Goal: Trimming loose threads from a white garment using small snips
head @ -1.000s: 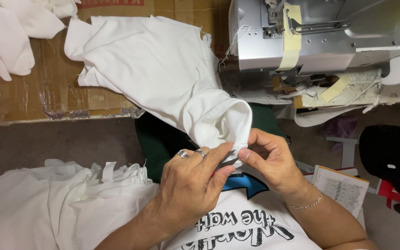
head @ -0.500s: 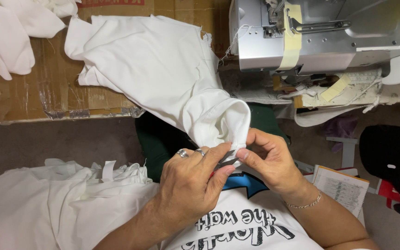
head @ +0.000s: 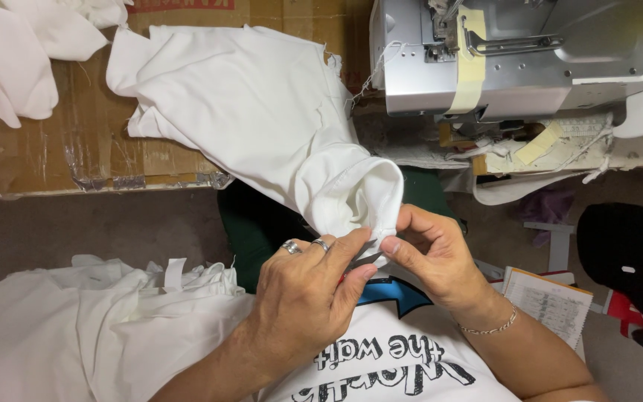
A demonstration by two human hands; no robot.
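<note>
A white garment (head: 262,126) lies across a cardboard-covered table and droops toward me, its rolled sleeve opening (head: 362,201) at my hands. My left hand (head: 303,294), with two rings, pinches the lower edge of that opening between thumb and fingers. My right hand (head: 429,257), a thin bracelet on its wrist, pinches the same edge from the right side. Both hands meet at the hem just above my chest. Something small and dark sits between the fingers; I cannot tell what it is.
A grey sewing machine (head: 500,59) with tape strips stands at the upper right. More white cloth (head: 24,52) lies at the top left, and a pile of white fabric (head: 76,327) rests on my lap at the left. A printed booklet (head: 552,305) and a black object (head: 634,268) lie at the right.
The hands keep their grip on the sleeve hem, and the fingers have shifted only slightly along the edge.
</note>
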